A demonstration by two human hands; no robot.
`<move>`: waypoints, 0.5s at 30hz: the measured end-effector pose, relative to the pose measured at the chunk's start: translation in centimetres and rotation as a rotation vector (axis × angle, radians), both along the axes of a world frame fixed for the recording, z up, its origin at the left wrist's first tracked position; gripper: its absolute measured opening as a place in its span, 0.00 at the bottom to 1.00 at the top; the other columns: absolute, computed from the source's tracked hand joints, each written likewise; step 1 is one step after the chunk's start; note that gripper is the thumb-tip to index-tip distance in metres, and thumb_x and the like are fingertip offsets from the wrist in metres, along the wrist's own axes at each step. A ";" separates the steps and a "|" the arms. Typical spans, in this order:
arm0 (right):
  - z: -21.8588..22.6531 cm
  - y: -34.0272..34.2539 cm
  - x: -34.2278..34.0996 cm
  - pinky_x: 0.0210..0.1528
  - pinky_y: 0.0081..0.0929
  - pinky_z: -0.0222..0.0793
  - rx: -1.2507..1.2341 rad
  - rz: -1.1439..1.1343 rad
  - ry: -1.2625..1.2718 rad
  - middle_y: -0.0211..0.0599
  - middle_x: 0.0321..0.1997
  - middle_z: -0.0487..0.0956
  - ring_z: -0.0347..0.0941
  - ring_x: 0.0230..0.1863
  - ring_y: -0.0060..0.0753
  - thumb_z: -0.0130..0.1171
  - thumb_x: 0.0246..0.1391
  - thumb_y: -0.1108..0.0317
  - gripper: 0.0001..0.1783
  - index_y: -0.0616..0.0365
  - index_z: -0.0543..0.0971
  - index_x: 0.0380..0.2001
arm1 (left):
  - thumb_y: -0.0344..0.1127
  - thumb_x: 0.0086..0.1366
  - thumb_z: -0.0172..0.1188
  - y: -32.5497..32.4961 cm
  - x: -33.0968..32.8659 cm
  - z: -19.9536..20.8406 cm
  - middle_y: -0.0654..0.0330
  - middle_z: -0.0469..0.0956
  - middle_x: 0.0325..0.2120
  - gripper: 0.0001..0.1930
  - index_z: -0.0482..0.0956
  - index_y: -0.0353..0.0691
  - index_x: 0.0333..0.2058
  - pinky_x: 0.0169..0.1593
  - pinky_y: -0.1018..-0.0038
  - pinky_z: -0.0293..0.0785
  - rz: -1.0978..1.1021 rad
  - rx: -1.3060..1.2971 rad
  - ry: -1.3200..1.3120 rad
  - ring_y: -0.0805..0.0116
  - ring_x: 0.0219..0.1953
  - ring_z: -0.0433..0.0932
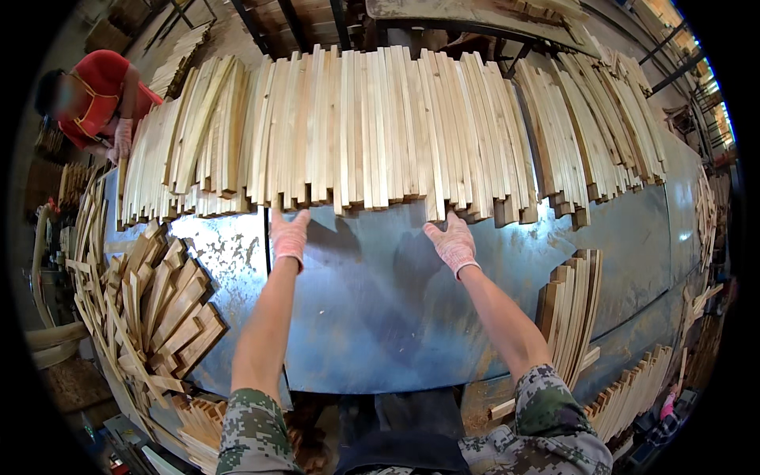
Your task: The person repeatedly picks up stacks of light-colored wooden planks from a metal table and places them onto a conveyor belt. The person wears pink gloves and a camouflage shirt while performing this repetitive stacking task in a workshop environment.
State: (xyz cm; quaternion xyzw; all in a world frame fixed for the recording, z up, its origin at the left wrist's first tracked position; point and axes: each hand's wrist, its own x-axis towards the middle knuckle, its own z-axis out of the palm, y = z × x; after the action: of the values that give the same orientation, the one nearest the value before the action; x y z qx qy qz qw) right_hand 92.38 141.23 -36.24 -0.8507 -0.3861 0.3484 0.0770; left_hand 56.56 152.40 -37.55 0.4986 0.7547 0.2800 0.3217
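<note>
A long row of pale wooden strips (372,134) lies side by side across the far part of the metal-topped table (372,309). Against the near ends of these strips is my left hand (290,236), in a light pinkish work glove, its thumb apart from the fingers. Farther right, my gloved right hand (453,243) meets the strip ends too, thumb spread out to the left. Neither hand is wrapped round a strip. The strips partly cover the fingertips, and their near ends form an uneven line.
Left of me lies a loose heap of wooden pieces (170,305). Another stack of strips (571,317) stands on the right, with more strips (633,392) near the lower right edge. A person in a red top (103,99) works at the row's far left end, gloved hands by the wood.
</note>
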 end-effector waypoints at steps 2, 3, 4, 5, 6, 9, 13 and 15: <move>1.1 1.5 0.2 0.73 0.46 0.67 -0.059 0.062 0.040 0.56 0.74 0.71 0.69 0.73 0.55 0.66 0.60 0.37 0.46 0.63 0.72 0.69 | 0.44 0.63 0.75 2.4 -0.3 -1.0 0.35 0.73 0.65 0.45 0.63 0.25 0.70 0.72 0.62 0.64 0.030 -0.011 0.100 0.43 0.69 0.71; 0.9 1.8 0.0 0.69 0.46 0.71 -0.017 0.060 -0.033 0.57 0.68 0.77 0.75 0.68 0.56 0.65 0.60 0.36 0.43 0.65 0.77 0.62 | 0.45 0.62 0.75 3.1 -1.0 -2.2 0.36 0.75 0.63 0.42 0.67 0.25 0.67 0.70 0.61 0.67 0.021 0.032 0.153 0.43 0.66 0.74; 1.5 2.5 0.3 0.67 0.46 0.72 -0.080 0.066 0.010 0.56 0.65 0.79 0.76 0.66 0.56 0.65 0.59 0.36 0.43 0.65 0.77 0.61 | 0.45 0.62 0.74 3.4 -1.3 -2.9 0.36 0.76 0.62 0.40 0.68 0.27 0.65 0.68 0.60 0.70 0.038 0.030 0.166 0.43 0.63 0.77; 2.3 3.5 0.9 0.66 0.46 0.74 -0.143 0.072 0.054 0.56 0.63 0.80 0.77 0.65 0.56 0.65 0.59 0.35 0.43 0.65 0.77 0.60 | 0.46 0.62 0.73 2.9 -1.4 -3.6 0.37 0.78 0.60 0.37 0.71 0.29 0.64 0.67 0.59 0.71 0.030 0.044 0.228 0.42 0.62 0.78; 2.8 4.2 1.2 0.65 0.45 0.75 -0.201 0.074 0.097 0.55 0.61 0.82 0.79 0.63 0.56 0.64 0.59 0.35 0.43 0.65 0.78 0.60 | 0.46 0.63 0.71 2.4 -1.1 -2.9 0.38 0.80 0.58 0.35 0.74 0.32 0.63 0.67 0.59 0.72 0.021 0.062 0.289 0.42 0.61 0.79; 3.2 4.7 0.8 0.62 0.44 0.77 -0.212 0.086 0.045 0.54 0.54 0.86 0.82 0.59 0.54 0.63 0.60 0.32 0.42 0.66 0.81 0.54 | 0.47 0.63 0.69 2.5 -2.4 -2.1 0.41 0.85 0.52 0.33 0.76 0.38 0.63 0.62 0.57 0.76 -0.120 -0.046 0.386 0.44 0.55 0.83; 3.0 5.2 0.9 0.59 0.43 0.79 -0.240 0.106 0.001 0.50 0.51 0.88 0.85 0.56 0.51 0.63 0.60 0.32 0.40 0.62 0.85 0.51 | 0.46 0.65 0.68 4.1 -1.6 -2.2 0.40 0.85 0.48 0.28 0.79 0.33 0.57 0.59 0.56 0.78 -0.185 -0.152 0.485 0.43 0.52 0.85; 2.7 5.3 1.0 0.57 0.43 0.80 -0.267 0.088 -0.020 0.49 0.50 0.88 0.86 0.54 0.51 0.63 0.60 0.36 0.35 0.59 0.86 0.51 | 0.42 0.65 0.67 6.4 -0.3 -1.6 0.40 0.85 0.38 0.21 0.78 0.28 0.47 0.47 0.57 0.83 -0.088 -0.363 0.082 0.44 0.40 0.87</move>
State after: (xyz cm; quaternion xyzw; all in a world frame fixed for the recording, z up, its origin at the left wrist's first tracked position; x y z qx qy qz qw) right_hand 93.41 146.57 -33.56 -0.8389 -0.3742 0.3912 -0.0561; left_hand 56.31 158.77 -39.13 0.4759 0.7827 0.1044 0.3873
